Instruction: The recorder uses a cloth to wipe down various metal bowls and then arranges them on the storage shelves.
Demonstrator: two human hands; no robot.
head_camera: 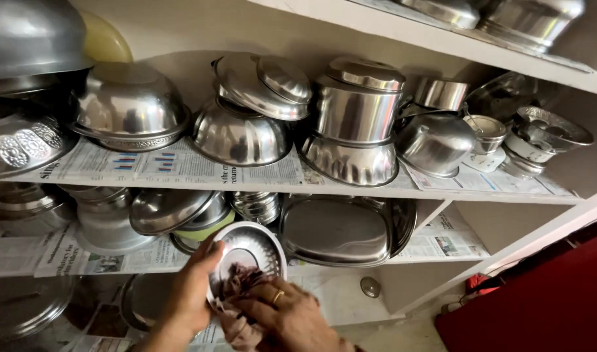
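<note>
- Head view: left hand (193, 287) closed on the rim of a small round steel plate (249, 251), tilted up before the lower shelf.
- Right hand (286, 314), a ring on one finger, pressed a crumpled reddish cloth (241, 287) into the plate's hollow; fingers closed on the cloth.
- Behind the plate, leaned on edge: large steel trays (341, 229), on newspaper (442, 241) lining the shelf.
- Above, on the middle shelf (481, 193): upturned steel bowls (130, 107), a lidded steel pot (358, 104), a stack of lids (262, 85).
- Lower right: red surface (539, 300), possibly a door, too cropped to tell.
- Small round knob (370, 287) seen low on the shelf back.
</note>
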